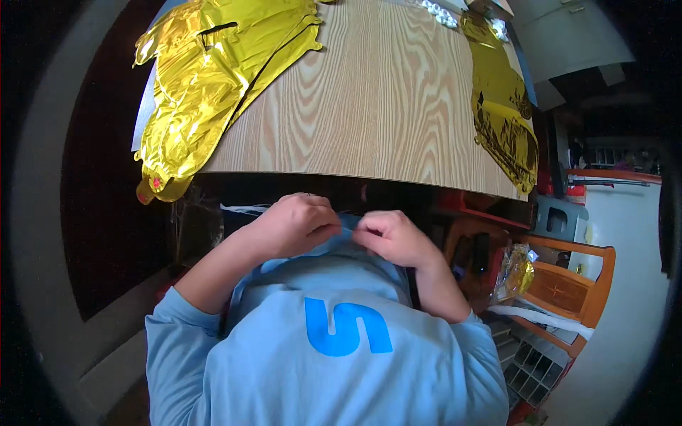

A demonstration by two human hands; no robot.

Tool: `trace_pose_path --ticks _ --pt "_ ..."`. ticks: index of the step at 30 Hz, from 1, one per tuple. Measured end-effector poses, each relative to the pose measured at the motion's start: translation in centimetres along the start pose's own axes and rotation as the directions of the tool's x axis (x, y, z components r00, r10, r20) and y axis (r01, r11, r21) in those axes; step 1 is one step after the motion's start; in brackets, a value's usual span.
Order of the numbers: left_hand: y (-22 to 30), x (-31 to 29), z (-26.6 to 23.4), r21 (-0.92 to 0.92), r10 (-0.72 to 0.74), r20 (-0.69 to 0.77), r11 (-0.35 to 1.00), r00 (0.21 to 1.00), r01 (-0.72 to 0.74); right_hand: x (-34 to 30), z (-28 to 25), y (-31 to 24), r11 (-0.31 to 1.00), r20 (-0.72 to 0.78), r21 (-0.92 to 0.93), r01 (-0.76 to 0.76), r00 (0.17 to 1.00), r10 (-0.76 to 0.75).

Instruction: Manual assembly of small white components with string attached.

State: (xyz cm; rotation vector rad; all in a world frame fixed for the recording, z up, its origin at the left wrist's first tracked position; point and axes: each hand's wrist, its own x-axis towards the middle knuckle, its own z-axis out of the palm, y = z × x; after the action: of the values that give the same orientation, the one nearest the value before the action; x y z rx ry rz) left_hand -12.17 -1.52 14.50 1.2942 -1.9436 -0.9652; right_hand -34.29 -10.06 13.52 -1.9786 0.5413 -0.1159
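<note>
Crumpled gold foil (188,106) is covering the worktop (362,92) on the left and overhanging its near edge; darker foil (501,92) is lying along the right. Before the near edge, the left hand (302,224) and right hand (393,238) are curling, fingertips near each other; whether they are clamping anything, I cannot tell. White strands (241,209) are showing just left of the left hand. A wooden chair (561,287) is standing near right.

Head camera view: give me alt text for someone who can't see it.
A person's left hand and right hand are close together in front of a light blue shirt, near the edge of a wood-grain table; anything pinched between them is unclear. Crumpled gold foil lies on the table's left, darker foil on its right.
</note>
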Motion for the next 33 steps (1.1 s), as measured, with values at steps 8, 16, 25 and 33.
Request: trace_pose_path --ticks 8,16,25,33 --pt "2.5 0.6 1.5 -0.099 0.004 0.105 0.995 0.995 0.006 -7.8 -6.4 0.0 0.857 0.167 0.051 -0.513 0.850 0.499" --pt "3.7 1.6 -0.2 0.080 0.090 0.015 0.993 0.996 -0.091 -7.0 -5.6 -1.7 0.988 -0.190 -0.074 -0.133 0.975 0.117" --pt "8.6 0.5 -9.1 0.304 0.158 -0.050 0.943 0.986 -0.136 3.7 0.9 -5.8 0.419 0.242 0.896 -0.146 0.952 -0.187" --pt "5.9 -1.4 -9.4 -0.217 -0.197 0.042 0.955 0.979 0.202 2.5 -1.9 -8.5 0.918 -0.227 0.280 0.282 0.948 -0.222"
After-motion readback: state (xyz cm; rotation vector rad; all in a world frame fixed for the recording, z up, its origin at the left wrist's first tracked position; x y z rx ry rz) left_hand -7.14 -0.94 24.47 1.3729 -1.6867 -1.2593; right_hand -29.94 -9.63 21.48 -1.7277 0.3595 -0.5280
